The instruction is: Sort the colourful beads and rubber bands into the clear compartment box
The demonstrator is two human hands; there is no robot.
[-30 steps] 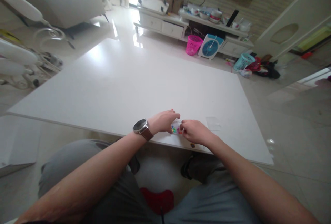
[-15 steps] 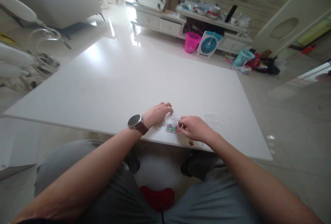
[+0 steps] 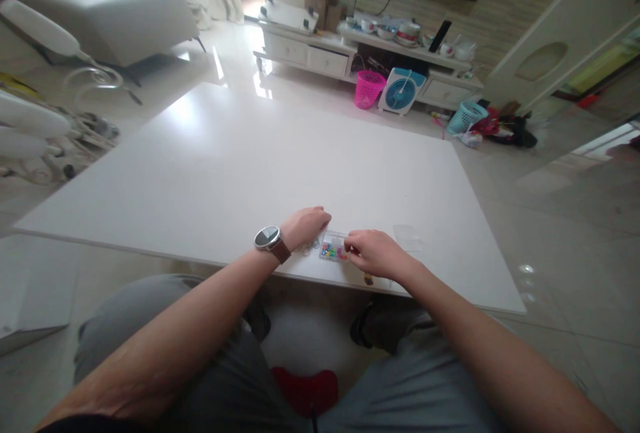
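Observation:
A small clear plastic box (image 3: 328,257) holding several colourful bead-like pieces (image 3: 330,250) lies near the table's front edge. My left hand (image 3: 307,226), with a watch (image 3: 268,237) on its wrist, rests just beyond the box's left side. Its fingers are curled together, and whatever they hold is hidden. My right hand (image 3: 371,251) is at the box's right end, with thumb and fingers pinched and covering part of it; I cannot make out anything between them. Thin rings (image 3: 306,250) lie beside my left wrist. A small yellow-and-dark figure (image 3: 369,279) is below my right hand.
A clear flat lid-like piece (image 3: 408,237) lies on the white table (image 3: 280,159), right of my right hand. Beyond stand a pink basket (image 3: 369,90), a blue-and-white fan (image 3: 401,91) and a low cabinet (image 3: 327,61). White chairs (image 3: 40,26) are on the left.
My left fingers have drawn down and curled in; the pink piece seen at their tips is now out of sight. My right hand stays at the box. The view has shifted slightly.

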